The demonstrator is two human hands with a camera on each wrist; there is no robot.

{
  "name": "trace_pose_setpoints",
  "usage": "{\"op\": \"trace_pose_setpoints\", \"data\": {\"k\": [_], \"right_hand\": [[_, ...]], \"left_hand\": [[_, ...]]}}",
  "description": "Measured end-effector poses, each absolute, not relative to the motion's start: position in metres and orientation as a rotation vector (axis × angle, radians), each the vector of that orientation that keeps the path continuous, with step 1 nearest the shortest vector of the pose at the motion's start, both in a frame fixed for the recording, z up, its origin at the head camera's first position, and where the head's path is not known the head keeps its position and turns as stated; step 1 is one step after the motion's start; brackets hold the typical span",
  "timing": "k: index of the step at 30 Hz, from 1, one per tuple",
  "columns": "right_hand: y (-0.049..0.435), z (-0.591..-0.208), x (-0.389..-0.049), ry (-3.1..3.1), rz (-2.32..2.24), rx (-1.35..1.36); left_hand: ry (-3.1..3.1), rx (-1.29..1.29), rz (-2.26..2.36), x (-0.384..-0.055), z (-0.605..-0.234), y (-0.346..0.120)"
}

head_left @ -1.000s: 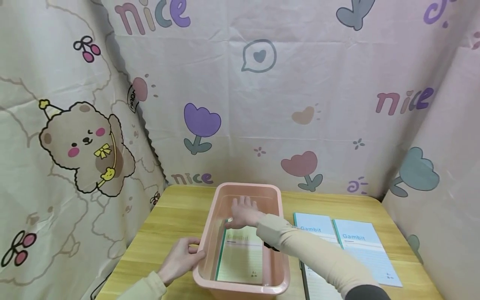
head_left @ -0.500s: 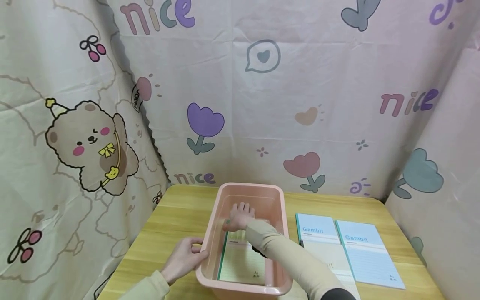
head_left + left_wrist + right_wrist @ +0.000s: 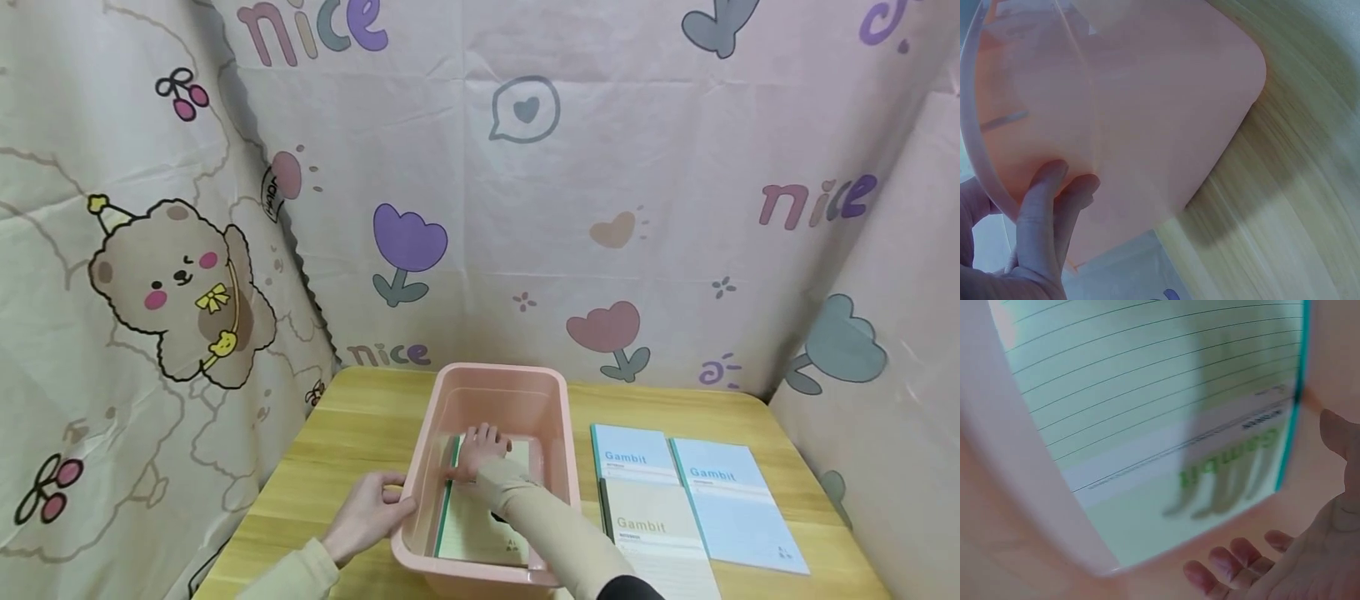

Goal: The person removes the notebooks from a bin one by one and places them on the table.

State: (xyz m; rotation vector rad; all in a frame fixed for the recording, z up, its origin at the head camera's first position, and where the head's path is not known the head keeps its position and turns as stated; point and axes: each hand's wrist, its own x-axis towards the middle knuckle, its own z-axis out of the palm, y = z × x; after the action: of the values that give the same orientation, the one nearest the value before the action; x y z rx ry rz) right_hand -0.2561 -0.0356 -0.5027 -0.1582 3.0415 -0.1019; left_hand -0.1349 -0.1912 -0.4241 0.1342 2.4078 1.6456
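A pink plastic bin stands on the table, with a pale green Gambit notebook lying inside it. My left hand holds the bin's left rim; in the left wrist view its fingers bend over the edge onto the bin's wall. Inside the bin is my right hand, above the notebook's far end, hiding part of the cover. From the right wrist, the hand appears spread beside the notebook, holding nothing, with its shadow on the cover. Whether it touches the notebook I cannot tell.
Right of the bin lie two blue Gambit notebooks, one nearer the bin and one farther right. A cream notebook overlaps the nearer one. Patterned cloth hangs behind the wooden table.
My right hand has moved deeper into the bin, over the notebook. Its forearm has shifted left, uncovering the cream notebook on the table. The left hand keeps hold of the rim.
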Motion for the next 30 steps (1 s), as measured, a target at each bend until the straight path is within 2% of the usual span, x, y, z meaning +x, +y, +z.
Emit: {"op": "trace_pose_setpoints", "data": {"k": [10,20,30], "right_hand": [[-0.034,-0.530,-0.253,3.041,0.135,-0.200],[-0.029,-0.527,-0.261,2.955,-0.067,-0.199],[-0.031,-0.533,-0.269,3.017,0.162,-0.253]], "left_hand": [[2.412,0.130,1.647,-0.135,-0.425,-0.192],[2.406,0.141,1.646,-0.135,-0.423,-0.194],[2.421,0.130,1.625,-0.135,-0.423,-0.193]]}}
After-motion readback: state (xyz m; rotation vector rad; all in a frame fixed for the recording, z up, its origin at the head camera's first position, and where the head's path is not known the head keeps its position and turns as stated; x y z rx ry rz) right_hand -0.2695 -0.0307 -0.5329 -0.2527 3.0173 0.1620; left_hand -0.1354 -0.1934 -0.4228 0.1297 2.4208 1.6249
